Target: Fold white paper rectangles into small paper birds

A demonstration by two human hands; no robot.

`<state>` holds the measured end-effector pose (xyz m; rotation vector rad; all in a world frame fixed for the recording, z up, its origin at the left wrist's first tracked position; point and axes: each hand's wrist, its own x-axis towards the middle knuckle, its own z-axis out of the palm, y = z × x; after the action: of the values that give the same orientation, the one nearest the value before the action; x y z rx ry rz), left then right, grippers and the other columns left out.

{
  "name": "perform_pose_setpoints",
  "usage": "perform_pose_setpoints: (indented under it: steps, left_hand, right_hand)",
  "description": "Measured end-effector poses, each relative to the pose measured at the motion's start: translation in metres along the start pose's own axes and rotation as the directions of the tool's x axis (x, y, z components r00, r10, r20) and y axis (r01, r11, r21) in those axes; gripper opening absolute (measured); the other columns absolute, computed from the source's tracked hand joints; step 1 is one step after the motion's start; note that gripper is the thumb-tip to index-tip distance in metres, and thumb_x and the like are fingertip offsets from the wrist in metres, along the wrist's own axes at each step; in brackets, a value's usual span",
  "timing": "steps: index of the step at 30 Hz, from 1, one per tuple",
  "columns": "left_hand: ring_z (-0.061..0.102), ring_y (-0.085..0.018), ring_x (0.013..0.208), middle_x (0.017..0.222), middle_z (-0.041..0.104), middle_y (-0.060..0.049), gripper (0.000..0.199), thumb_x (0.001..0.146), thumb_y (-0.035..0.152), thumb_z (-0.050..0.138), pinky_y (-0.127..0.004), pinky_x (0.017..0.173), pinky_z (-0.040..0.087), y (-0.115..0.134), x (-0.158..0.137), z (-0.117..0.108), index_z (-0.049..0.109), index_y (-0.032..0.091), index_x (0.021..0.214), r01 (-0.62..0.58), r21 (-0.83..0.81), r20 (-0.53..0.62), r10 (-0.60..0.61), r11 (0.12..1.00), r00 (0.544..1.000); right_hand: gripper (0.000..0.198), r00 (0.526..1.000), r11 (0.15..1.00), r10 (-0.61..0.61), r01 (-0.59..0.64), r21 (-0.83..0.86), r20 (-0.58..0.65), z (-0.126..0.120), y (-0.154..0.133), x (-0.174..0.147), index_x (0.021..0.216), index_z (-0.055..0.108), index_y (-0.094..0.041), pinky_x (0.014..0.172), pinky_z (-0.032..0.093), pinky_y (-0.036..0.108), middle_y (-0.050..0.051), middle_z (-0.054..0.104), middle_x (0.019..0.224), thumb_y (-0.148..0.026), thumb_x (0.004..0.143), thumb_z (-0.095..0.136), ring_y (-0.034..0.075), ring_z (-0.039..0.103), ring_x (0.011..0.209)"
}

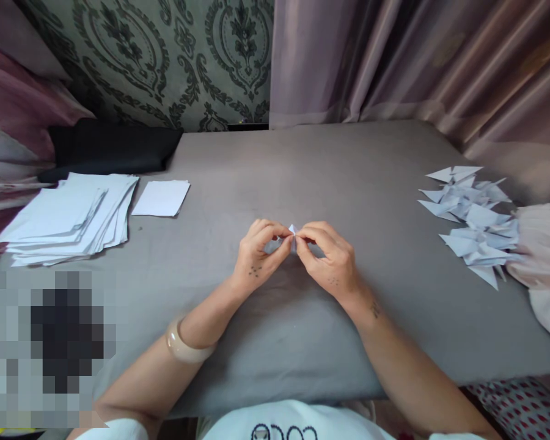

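Between my two hands, over the middle of the grey-covered table (293,171), is a small folded piece of white paper (293,228). My left hand (262,249) pinches it from the left with thumb and forefinger. From the other side, the thumb and forefinger of my right hand (329,256) close on the same paper. Only its pointed top and a sliver below show; my fingertips hide the rest. A light bangle (183,345) circles my left forearm.
At left lies a large pile of white paper sheets (68,211), with a smaller square stack (161,198) beside it. Folded pointed paper pieces (479,214) are heaped at right, next to pale cloth (543,244). Black folded fabric (119,146) rests at the back left. A curtain (330,61) hangs behind.
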<state>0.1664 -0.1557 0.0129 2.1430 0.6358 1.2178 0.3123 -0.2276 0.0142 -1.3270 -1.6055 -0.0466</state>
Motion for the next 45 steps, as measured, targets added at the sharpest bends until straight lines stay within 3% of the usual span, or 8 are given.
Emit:
perform_pose_setpoints:
  steps: [6,15,21,26,31,37,40,45]
  left_hand:
    - [0.056,-0.013,0.074,0.078,0.064,-0.002,0.002,0.088,0.019,0.063,-0.03,0.073,0.046,0.001,0.0,-0.002,0.064,0.019,0.086,0.006,-0.066,0.002,-0.005,0.998,1.0]
    - [0.054,-0.014,0.073,0.075,0.061,-0.001,0.003,0.086,0.017,0.062,-0.03,0.073,0.045,0.001,0.0,-0.001,0.062,0.019,0.084,0.021,-0.086,0.063,-0.016,0.996,0.998]
    - [0.054,-0.014,0.073,0.076,0.062,-0.001,0.002,0.087,0.018,0.062,-0.03,0.073,0.046,0.0,0.0,-0.002,0.062,0.019,0.085,0.005,-0.093,0.021,-0.003,0.996,1.0]
    - [0.059,-0.017,0.091,0.097,0.064,-0.006,0.004,0.087,0.022,0.066,-0.035,0.085,0.048,-0.004,0.0,-0.002,0.068,0.021,0.09,-0.003,-0.086,-0.024,0.001,0.996,1.0]
    - [0.056,-0.022,0.106,0.118,0.067,-0.009,0.004,0.087,0.024,0.066,-0.043,0.097,0.044,-0.004,0.001,-0.005,0.069,0.022,0.088,-0.006,-0.064,0.021,0.008,0.998,1.0]
    - [0.055,-0.024,0.109,0.109,0.073,-0.007,0.003,0.084,0.021,0.065,-0.047,0.099,0.04,-0.002,0.005,-0.013,0.068,0.022,0.083,-0.03,-0.053,0.132,0.037,0.998,0.991]
    - [0.056,-0.022,0.1,0.099,0.074,-0.004,0.006,0.083,0.018,0.064,-0.044,0.097,0.04,-0.002,0.006,-0.015,0.067,0.023,0.084,-0.065,-0.049,0.178,0.072,0.997,0.981]
    - [0.057,-0.019,0.084,0.086,0.072,-0.003,0.003,0.083,0.019,0.066,-0.041,0.091,0.04,-0.004,0.004,-0.011,0.065,0.022,0.085,-0.074,-0.01,0.131,0.075,0.997,0.989]
  right_hand:
    - [0.016,0.997,0.989,0.065,-0.07,0.127,0.044,-0.006,-0.004,0.005,0.091,0.063,-0.022,0.075,0.054,0.032,0.004,0.067,0.087,-0.008,0.085,0.058,0.015,0.063,0.081]
    - [0.012,0.998,0.997,0.043,-0.047,0.066,0.056,-0.006,-0.001,0.004,0.086,0.06,-0.021,0.07,0.052,0.032,0.003,0.065,0.081,-0.009,0.083,0.059,0.015,0.058,0.074]
    - [0.014,0.997,0.994,0.03,-0.037,0.101,0.076,-0.007,-0.004,0.005,0.091,0.06,-0.022,0.075,0.052,0.033,0.004,0.066,0.086,-0.01,0.084,0.06,0.016,0.06,0.081]
    - [0.014,0.993,0.989,0.048,-0.062,0.136,0.111,-0.014,-0.005,0.011,0.095,0.061,-0.024,0.077,0.051,0.035,0.003,0.067,0.09,-0.018,0.083,0.067,0.017,0.06,0.085]
    - [0.016,0.992,0.992,0.041,-0.055,0.117,0.123,-0.016,-0.004,0.011,0.093,0.06,-0.024,0.079,0.05,0.035,0.003,0.067,0.089,-0.012,0.082,0.063,0.017,0.061,0.085]
    - [0.018,0.989,0.996,0.02,-0.033,0.089,0.146,-0.015,-0.004,0.009,0.09,0.059,-0.024,0.078,0.051,0.036,0.002,0.066,0.087,-0.01,0.079,0.059,0.017,0.061,0.082]
    - [0.017,0.989,0.996,0.018,-0.031,0.085,0.15,-0.014,-0.003,0.008,0.089,0.059,-0.024,0.077,0.051,0.035,0.002,0.066,0.085,-0.009,0.079,0.059,0.017,0.061,0.081]
    - [0.015,0.993,0.993,0.048,-0.059,0.102,0.112,-0.013,-0.003,0.008,0.086,0.06,-0.023,0.074,0.051,0.033,0.001,0.066,0.082,-0.009,0.08,0.06,0.015,0.06,0.077]
